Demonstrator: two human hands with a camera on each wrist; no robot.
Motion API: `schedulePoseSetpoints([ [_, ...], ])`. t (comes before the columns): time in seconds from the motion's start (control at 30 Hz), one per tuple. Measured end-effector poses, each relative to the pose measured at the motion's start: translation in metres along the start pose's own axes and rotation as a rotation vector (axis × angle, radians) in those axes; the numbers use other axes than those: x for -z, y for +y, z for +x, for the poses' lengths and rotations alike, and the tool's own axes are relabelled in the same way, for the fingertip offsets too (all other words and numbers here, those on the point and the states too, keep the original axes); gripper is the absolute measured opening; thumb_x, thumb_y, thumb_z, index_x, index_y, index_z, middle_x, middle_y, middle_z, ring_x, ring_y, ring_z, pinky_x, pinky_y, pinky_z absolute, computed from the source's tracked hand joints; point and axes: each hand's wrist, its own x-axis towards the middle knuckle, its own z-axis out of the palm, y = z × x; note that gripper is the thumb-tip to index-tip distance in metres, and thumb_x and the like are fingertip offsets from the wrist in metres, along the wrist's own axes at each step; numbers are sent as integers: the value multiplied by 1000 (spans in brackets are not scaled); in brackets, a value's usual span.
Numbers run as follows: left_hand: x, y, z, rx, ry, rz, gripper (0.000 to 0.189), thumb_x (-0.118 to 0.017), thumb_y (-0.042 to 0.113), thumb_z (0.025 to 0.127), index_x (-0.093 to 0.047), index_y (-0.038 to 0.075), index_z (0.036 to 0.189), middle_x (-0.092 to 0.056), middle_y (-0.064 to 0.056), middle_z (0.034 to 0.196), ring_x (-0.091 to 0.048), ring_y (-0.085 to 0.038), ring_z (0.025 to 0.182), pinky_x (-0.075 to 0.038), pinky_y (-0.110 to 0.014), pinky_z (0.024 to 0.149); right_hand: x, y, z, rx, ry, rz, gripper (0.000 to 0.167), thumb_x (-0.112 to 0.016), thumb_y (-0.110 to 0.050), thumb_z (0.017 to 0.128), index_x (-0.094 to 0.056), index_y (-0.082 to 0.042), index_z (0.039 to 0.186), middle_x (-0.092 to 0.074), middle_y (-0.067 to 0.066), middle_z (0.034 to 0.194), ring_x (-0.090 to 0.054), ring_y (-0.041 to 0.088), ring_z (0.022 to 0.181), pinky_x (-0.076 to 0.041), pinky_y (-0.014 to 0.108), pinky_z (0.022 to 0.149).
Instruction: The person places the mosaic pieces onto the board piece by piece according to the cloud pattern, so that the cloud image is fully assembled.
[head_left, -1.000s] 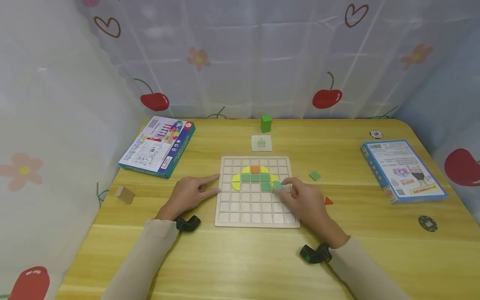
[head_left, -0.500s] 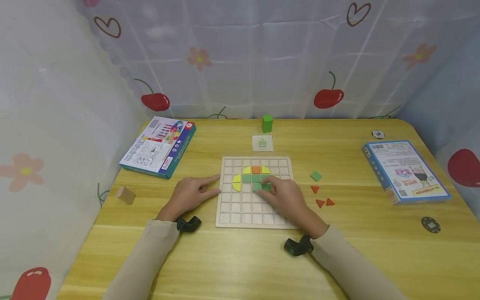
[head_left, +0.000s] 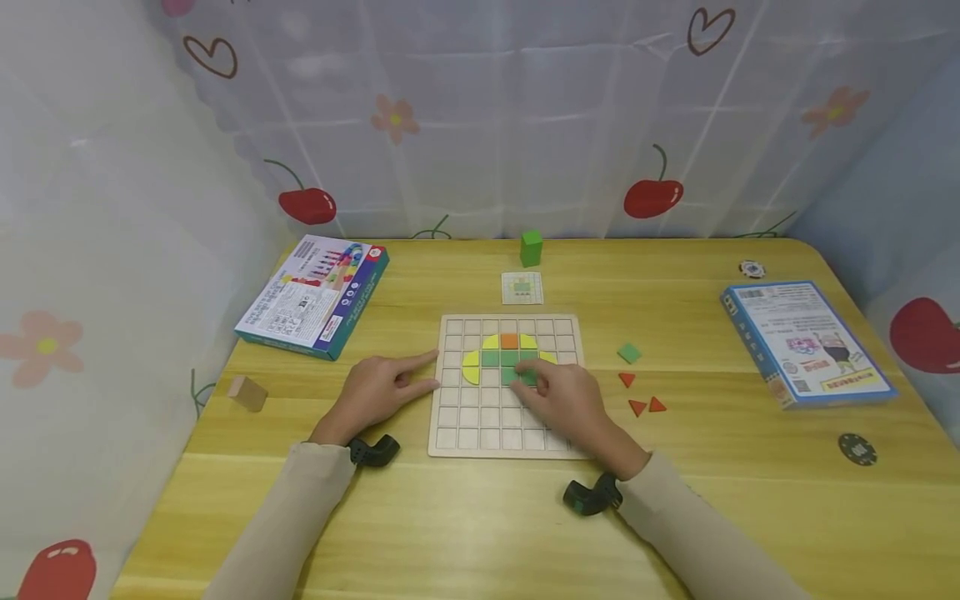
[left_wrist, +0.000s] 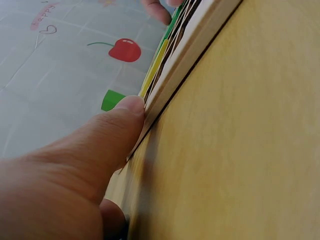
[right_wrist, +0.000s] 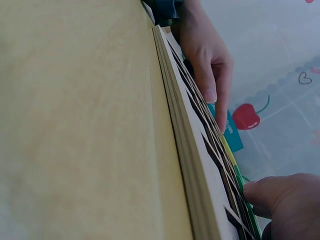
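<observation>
A pale wooden grid board (head_left: 468,417) lies on the table with yellow, orange and green tiles in its upper cells. My left hand (head_left: 375,392) rests at the board's left edge, forefinger and thumb extended and touching it. In the left wrist view, the thumb (left_wrist: 112,125) lies against the board's side. My right hand (head_left: 566,404) is over the board's right half, its thumb and forefinger pinching a green square tile (head_left: 508,377) at a cell below the green row. That hand covers part of the neighbouring tiles. In the right wrist view, its thumb (right_wrist: 272,192) meets the green edge.
Right of the board lie a loose green square (head_left: 628,353) and several red triangles (head_left: 637,407). A pattern card (head_left: 522,288) and a green block (head_left: 531,248) stand behind. Boxes lie left (head_left: 315,296) and right (head_left: 808,342); a wooden block (head_left: 247,393) is far left.
My right hand has moved left across the board with the green square, from the right of the green tiles to the middle column, and the tile now lies lower in the cell. The left hand stays.
</observation>
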Motion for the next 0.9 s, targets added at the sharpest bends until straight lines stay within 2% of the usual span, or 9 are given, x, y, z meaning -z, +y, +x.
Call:
schedulePoseSetpoints([
  [0.17,1,1,0,2,-1,2,52,-65,59,95,-60,39,143,-42,9,58,-32,-8,53,-27,-31,55,-1,2,-1,29,23,-8,18,-75,-33,94,-79,-20,105,-33,-15,52,-26,2,48,-22,25,46],
  [0.3,2,2,-1,11,-8,-5,52,-66,58,95,-60,38,143,-41,9,58,-31,-9,54,-27,-31,56,0,5,-4,35,66,65,14,-74,-27,95,-79,-19,105,-33,-14,53,-26,2,48,-23,25,46],
  [0.43,0,1,-1,14,-6,-5,53,-65,59,95,-60,38,143,-41,9,58,-32,-9,54,-28,-31,56,6,13,-7,21,143,158,11,-74,-21,95,-78,-17,104,-34,-13,53,-28,3,47,-26,26,45],
  [0.6,-1,1,-2,8,-5,-5,53,-63,61,95,-60,39,143,-42,10,58,-31,-8,53,-28,-31,56,21,31,-13,-33,255,211,10,-76,-15,93,-79,-11,102,-37,-10,54,-31,5,46,-25,25,43],
  [0.7,-1,2,-2,7,-11,-1,53,-63,61,95,-60,39,143,-42,10,58,-31,-8,53,-28,-31,55,34,46,-19,-35,317,142,9,-76,-14,93,-79,-9,100,-40,-10,54,-32,4,46,-26,23,43],
  [0.8,0,3,-2,8,-13,6,53,-63,60,95,-60,38,143,-42,9,59,-31,-8,54,-28,-31,55,50,63,-25,-45,359,-4,13,-76,-17,93,-79,-8,101,-42,-9,54,-33,4,44,-28,24,43],
  [0.9,1,3,-3,11,-12,7,53,-64,59,96,-59,38,144,-42,9,59,-31,-8,54,-28,-31,56,64,77,-32,-128,340,-134,21,-74,-24,95,-78,-7,106,-44,-7,53,-34,7,42,-28,27,42],
])
